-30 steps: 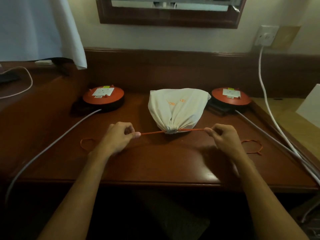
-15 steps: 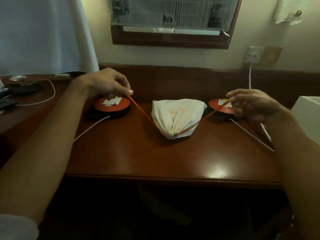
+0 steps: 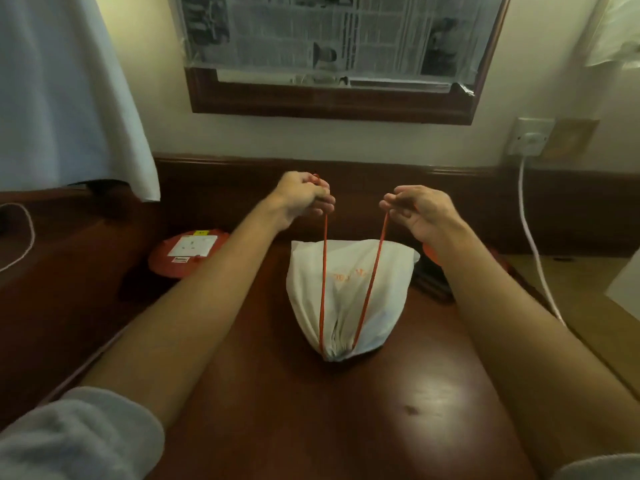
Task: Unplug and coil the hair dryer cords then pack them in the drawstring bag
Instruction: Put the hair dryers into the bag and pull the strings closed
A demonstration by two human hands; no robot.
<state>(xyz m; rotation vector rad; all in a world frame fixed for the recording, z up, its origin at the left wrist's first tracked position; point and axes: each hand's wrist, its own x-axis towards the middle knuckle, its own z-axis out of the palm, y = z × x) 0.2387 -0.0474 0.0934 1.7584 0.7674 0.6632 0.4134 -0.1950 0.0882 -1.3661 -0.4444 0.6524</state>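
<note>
Two orange drawstrings (image 3: 323,282) run up from the gathered mouth of the cream drawstring bag (image 3: 349,299), one to each hand. From where I stand the bag lies on the desk (image 3: 311,410) below and between the hands, on the person's side of them, its long axis pointing from the cinched mouth nearest the person to the full, rounded end beneath the hands. Left hand (image 3: 301,199) pinches its string tight; right hand (image 3: 415,209) pinches the other, the two hands raised and a little apart, about level with each other. Neither looks nearer the mouth, I'd judge. Beyond, an orange cable reel (image 3: 187,254) sits left of the left forearm, and a white cord (image 3: 530,233) hangs from a wall socket (image 3: 528,136) past the right hand
</note>
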